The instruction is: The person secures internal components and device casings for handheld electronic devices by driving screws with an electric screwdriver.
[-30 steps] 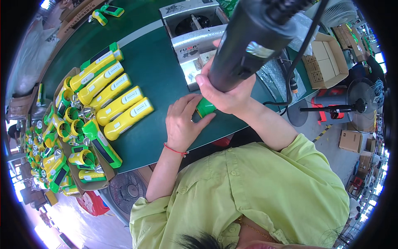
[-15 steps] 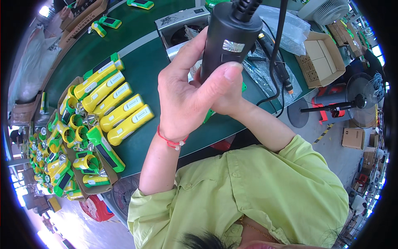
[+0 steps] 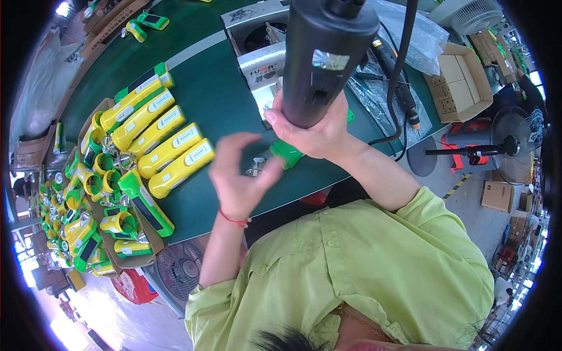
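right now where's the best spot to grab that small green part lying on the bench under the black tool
Take the small green part by its long side edges, coming from the near left, where the left hand already hovers. The right hand and the black power tool crowd it from above and the right, and a small metal piece lies just beside it.

The right hand (image 3: pixel 319 131) holds a big black power tool (image 3: pixel 328 58) up close, with its black cord (image 3: pixel 398 76) hanging down. The left hand (image 3: pixel 240 175) is open with curled fingers, just beside a small green part (image 3: pixel 287 153) on the green table (image 3: pixel 222 105). Yellow and green flashlights (image 3: pixel 161 143) lie in a row on the left, near a box (image 3: pixel 93 193) full of flashlight parts.
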`<state>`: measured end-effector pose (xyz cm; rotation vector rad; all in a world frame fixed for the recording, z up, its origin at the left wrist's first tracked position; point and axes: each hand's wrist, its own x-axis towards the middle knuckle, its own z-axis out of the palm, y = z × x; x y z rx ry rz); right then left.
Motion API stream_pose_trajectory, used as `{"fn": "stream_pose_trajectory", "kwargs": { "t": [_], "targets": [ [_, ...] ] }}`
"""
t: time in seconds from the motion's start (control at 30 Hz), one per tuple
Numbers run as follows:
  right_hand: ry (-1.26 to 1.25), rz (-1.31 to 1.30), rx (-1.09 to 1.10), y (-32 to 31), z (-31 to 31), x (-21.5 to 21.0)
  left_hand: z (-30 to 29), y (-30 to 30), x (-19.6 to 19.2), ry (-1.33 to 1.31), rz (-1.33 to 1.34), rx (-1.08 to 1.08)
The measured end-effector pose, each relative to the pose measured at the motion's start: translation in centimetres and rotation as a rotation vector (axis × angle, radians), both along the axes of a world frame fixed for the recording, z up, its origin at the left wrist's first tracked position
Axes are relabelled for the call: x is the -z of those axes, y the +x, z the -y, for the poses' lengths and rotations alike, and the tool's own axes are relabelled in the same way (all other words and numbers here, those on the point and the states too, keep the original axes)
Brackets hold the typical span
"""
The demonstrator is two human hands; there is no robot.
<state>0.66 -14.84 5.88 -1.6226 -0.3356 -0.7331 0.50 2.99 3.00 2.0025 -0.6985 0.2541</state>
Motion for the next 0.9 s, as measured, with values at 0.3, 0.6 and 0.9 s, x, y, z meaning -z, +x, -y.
{"fn": "stream_pose_trajectory", "kwargs": {
  "t": [0.3, 0.6, 0.9],
  "targets": [
    [-0.066, -0.053, 0.008, -0.4, 0.6, 1.3, 2.3, -1.4, 2.5, 0.285, -0.109, 0.026],
    [0.387, -0.011, -0.045, -3.5, 2.8, -4.5, -1.3, -1.4, -2.6, 0.585, -0.212, 0.172],
    [0.329, -0.154, 0.046, -3.5, 6.8, -2.9, -9.3, 14.2, -9.9, 0.487, 0.005, -0.313]
  ]
}}
